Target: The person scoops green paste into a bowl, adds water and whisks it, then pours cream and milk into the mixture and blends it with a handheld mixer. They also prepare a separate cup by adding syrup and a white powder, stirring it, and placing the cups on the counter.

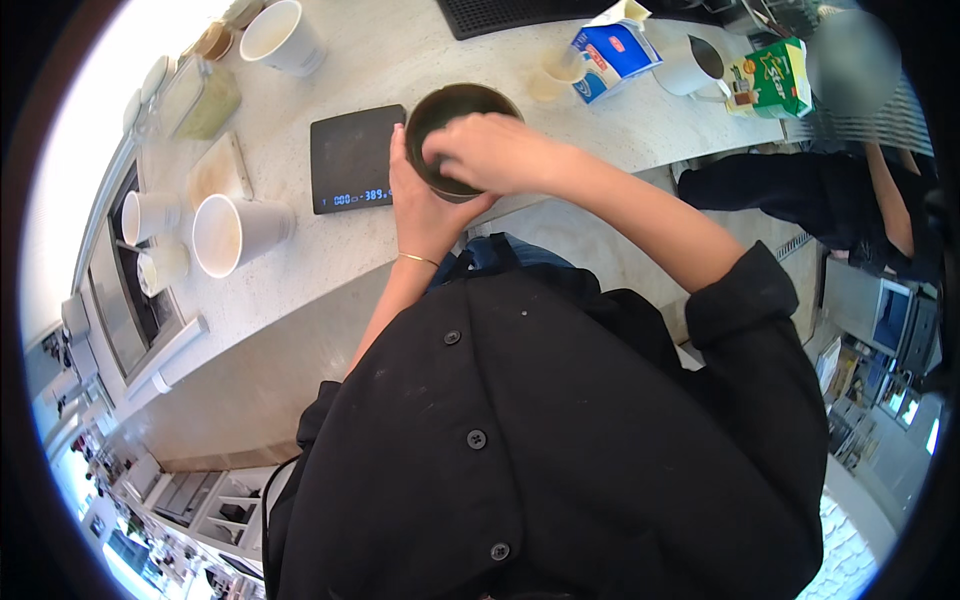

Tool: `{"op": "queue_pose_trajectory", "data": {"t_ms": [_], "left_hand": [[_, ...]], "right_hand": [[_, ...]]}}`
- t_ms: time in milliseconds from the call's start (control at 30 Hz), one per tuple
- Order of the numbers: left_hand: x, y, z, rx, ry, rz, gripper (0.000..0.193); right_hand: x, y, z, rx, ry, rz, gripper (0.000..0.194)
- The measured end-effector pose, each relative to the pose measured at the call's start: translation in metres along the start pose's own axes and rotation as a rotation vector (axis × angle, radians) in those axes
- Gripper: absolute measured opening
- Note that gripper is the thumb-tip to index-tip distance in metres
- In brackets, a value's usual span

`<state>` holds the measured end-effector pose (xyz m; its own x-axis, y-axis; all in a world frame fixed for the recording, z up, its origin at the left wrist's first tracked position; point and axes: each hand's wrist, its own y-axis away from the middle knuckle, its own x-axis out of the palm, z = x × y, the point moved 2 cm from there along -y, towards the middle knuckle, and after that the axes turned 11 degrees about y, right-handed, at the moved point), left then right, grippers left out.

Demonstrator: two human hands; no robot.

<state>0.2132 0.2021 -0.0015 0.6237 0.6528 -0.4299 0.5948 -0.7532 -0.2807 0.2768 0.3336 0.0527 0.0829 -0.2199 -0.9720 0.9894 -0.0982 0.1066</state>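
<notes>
My left hand [425, 199] cups the side of a dark round bowl [463, 91] near the front edge of the counter. Over the bowl's opening is my right hand [487, 154], blurred, with curled fingers reaching inside; whether it grips something there is hidden. A black digital scale [358, 154] with a lit display lies just left of the bowl. To the right of the bowl stands a small see-through cup [562, 67] with something pale in it, beside a blue and white carton [616, 56] whose top is open.
White paper cups [255, 232] and a container of green powder [206, 101] stand at left, near a small pale board [219, 171]. At right are a white pitcher [675, 71] and a green carton [772, 79]. A black mat [495, 16] lies behind. Another person's arm [892, 202] shows at far right.
</notes>
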Motion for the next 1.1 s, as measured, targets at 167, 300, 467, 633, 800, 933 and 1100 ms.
{"op": "queue_pose_trajectory", "data": {"t_ms": [167, 300, 467, 633, 800, 933, 1100], "left_hand": [[-0.001, 0.002, 0.001, 0.023, -0.032, -0.024, 0.121], [0.000, 0.003, 0.004, 0.004, -0.011, -0.051, 0.121], [0.000, 0.004, 0.004, 0.007, 0.007, -0.059, 0.123], [-0.002, 0.003, 0.003, 0.016, -0.026, -0.035, 0.125], [-0.003, 0.003, 0.000, 0.036, -0.078, -0.057, 0.128], [-0.005, 0.002, -0.002, -0.083, -0.070, -0.021, 0.130], [-0.005, 0.002, -0.003, -0.132, -0.090, 0.003, 0.130]], "right_hand": [[0.014, -0.004, -0.015, 0.201, 0.169, 0.022, 0.018], [0.006, -0.001, 0.004, 0.048, -0.190, -0.142, 0.023], [-0.005, 0.003, -0.002, 0.170, 0.001, 0.150, 0.019], [0.001, -0.005, -0.012, -0.085, -0.129, -0.126, 0.019], [-0.009, -0.015, -0.017, 0.271, 0.079, 0.079, 0.019], [-0.014, -0.015, 0.003, -0.210, -0.147, -0.199, 0.020], [-0.003, -0.004, -0.007, -0.199, -0.187, -0.013, 0.021]]}}
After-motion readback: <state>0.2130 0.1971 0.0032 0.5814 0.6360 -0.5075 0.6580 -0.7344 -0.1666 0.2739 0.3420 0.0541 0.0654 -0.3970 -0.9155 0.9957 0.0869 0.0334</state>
